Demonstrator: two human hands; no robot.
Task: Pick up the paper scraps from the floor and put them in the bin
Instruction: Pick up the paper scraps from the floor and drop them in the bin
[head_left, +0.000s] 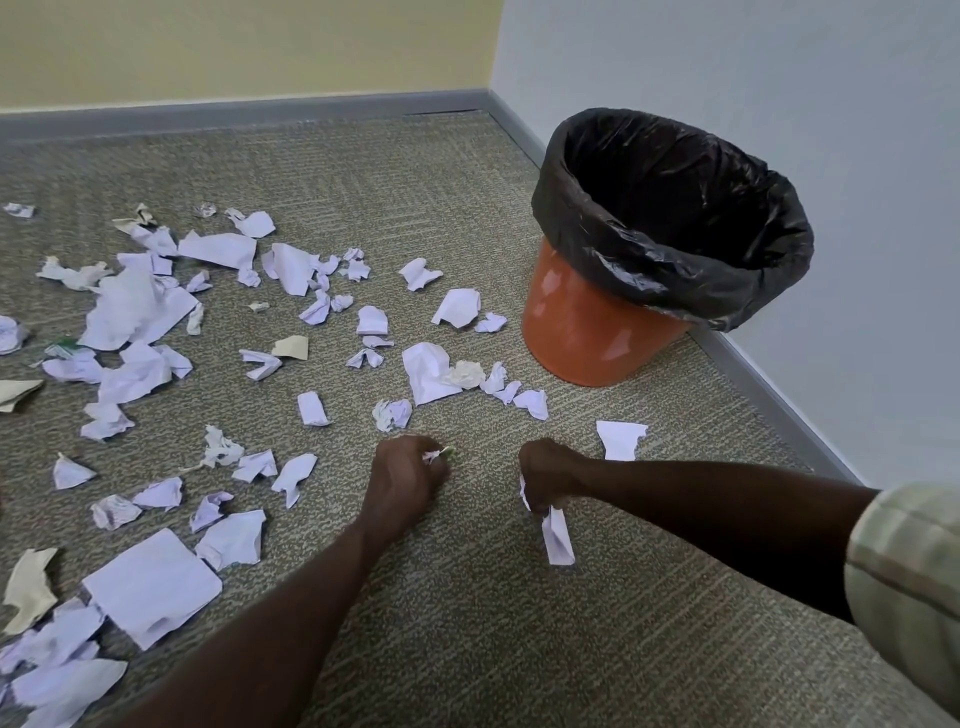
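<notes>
Head view, nearest first: at the lower left of the frame a large flat sheet (153, 587) lies on the carpet (467, 623) among torn pieces. Just above the frame's centre, the left hand (405, 480) is curled into a fist round a small crumpled scrap (435, 455), of which only a white and greenish tip shows past the knuckles. To its right, the right hand (548, 475) has its fingers closed on a folded scrap (556, 538) that hangs down from the grip and seems to touch or nearly touch the carpet. A torn piece (621, 439) lies just beyond that hand.

Further up, the paper scraps (431, 371) spread across the middle and left of the frame, some balled, some flat. They should handle as very light, limp and easily torn; crumpled ones offer ridges to pinch, while flat sheets probably need lifting by an edge or corner, or scrunching first. Several could likely be gathered per fist.

Farthest, at the upper right, the orange bin (587, 332) with its black liner (675, 218) stands in the corner, mouth open.
</notes>
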